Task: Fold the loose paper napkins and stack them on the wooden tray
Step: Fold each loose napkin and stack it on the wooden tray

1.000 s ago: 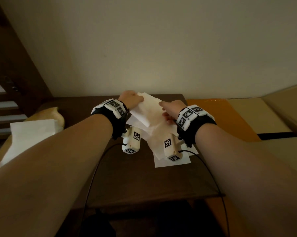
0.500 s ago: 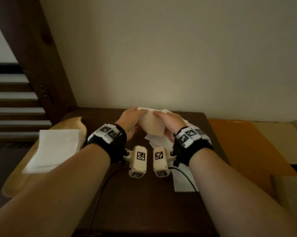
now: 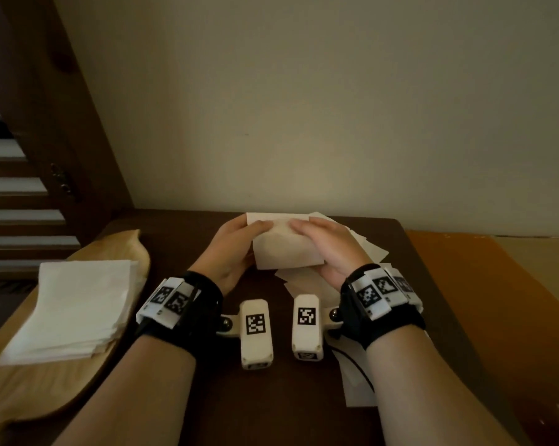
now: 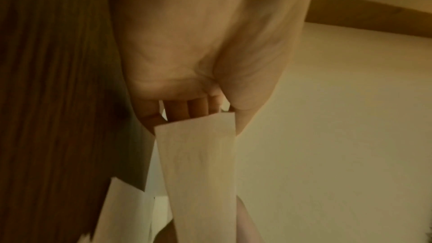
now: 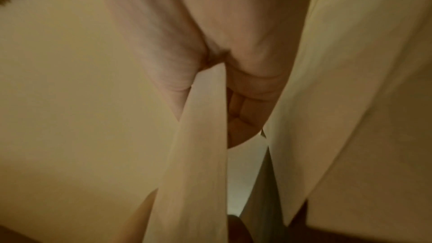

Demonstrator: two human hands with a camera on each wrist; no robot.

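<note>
Many folded white napkins [image 3: 69, 310] lie in a stack on the wooden tray [image 3: 46, 391] at the far left of the scene. The stack is neat but its edges fan out a little at the near side. The tray is pale, with a curved, leaf-like outline, and it rests on the left part of the dark table [image 3: 181, 233].

To the right of it, near the middle of the table, my left hand [image 3: 231, 249] holds the left end of one napkin [image 3: 286, 244]. My thumb lies on the top side and my other fingers are curled under it; the left wrist view shows them [image 4: 184, 107] pressed against the paper edge. The napkin is off-white, folded into a rectangle with a straight far edge, and I hold it a little above the table, tilted toward me.

My right hand [image 3: 328, 249] pinches the right end of the same napkin in the same manner, thumb on top. In the right wrist view the paper [image 5: 201, 136] runs between thumb and fingers.

Under my right hand and further to the right, the loose napkins [image 3: 373, 251] lie flat in an untidy, overlapping pile on the table, and one more sheet reaches to the near side beside my right wrist. Right of the table is an orange surface [image 3: 484, 300].
</note>
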